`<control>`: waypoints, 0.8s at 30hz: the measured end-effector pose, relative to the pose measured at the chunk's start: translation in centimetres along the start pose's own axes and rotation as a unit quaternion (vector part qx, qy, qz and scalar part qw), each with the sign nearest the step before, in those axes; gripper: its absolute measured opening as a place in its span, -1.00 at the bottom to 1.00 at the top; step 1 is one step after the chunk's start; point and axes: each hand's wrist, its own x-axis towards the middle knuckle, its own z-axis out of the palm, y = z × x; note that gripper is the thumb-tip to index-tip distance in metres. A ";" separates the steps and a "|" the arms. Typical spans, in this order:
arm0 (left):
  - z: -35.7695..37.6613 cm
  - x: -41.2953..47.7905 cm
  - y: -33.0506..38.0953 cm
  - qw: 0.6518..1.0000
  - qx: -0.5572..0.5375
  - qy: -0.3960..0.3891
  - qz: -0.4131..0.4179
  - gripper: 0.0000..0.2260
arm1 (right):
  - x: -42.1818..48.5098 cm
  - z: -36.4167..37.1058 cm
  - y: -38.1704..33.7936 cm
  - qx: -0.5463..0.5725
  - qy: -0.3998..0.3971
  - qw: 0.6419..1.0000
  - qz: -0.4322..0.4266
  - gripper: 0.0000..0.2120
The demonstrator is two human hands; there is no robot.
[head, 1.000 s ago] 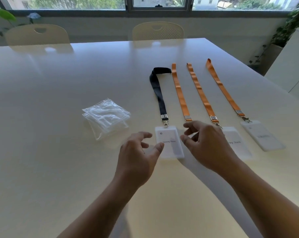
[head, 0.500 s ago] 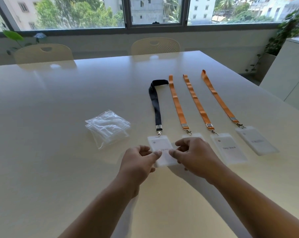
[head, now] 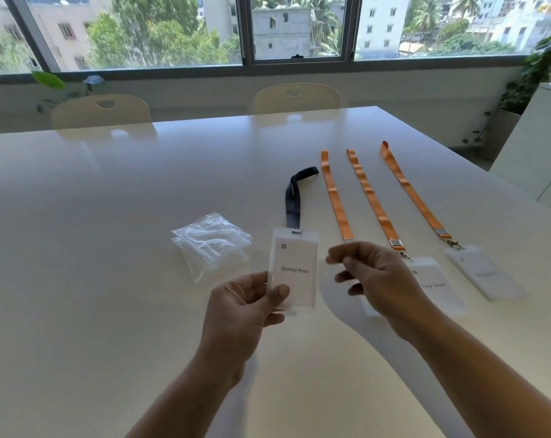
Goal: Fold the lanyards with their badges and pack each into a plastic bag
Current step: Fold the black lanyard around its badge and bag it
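My left hand (head: 245, 308) pinches the lower left corner of a white badge (head: 294, 267) reading "Skinny Pete" and holds it upright above the table. Its dark blue lanyard (head: 293, 200) trails from the badge top back onto the table. My right hand (head: 372, 279) hovers just right of the badge with fingers loosely curled, holding nothing. Three orange lanyards (head: 373, 200) lie side by side to the right. Two of their badges show: one (head: 438, 286) partly behind my right hand, another (head: 486, 273) further right. A pile of clear plastic bags (head: 211, 245) lies left of the badge.
The pale table (head: 94, 279) has two cream chairs (head: 296, 98) at its far edge under a wide window. A white cabinet (head: 539, 147) and a potted plant (head: 530, 77) stand at the right.
The dark lanyard's badge has come off the table and now stands upright in my left hand. My right hand has let go of it and moved right. The camera tilted up.
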 end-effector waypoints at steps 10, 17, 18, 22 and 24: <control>0.3 -2.1 2.9 0.995 -0.057 -0.082 0.029 -0.85 | 0.4 2.8 -1.9 0.012 -0.128 0.964 -0.234 -0.88; 0.2 -2.2 4.3 0.991 -0.090 -0.038 0.095 -0.88 | -1.1 5.2 -1.7 -0.068 -0.132 0.960 -0.237 -0.79; 0.2 -2.1 4.5 0.989 -0.102 -0.021 0.105 -0.89 | -1.3 5.6 -1.6 -0.089 -0.128 0.962 -0.225 -0.75; 0.1 -1.4 5.2 0.980 -0.144 0.020 0.139 -0.94 | -2.5 6.8 -1.7 -0.089 -0.181 0.955 -0.217 -0.64; 0.0 -1.1 5.2 0.979 -0.144 0.025 0.145 -0.96 | -2.6 7.1 -1.8 -0.074 -0.190 0.953 -0.222 -0.64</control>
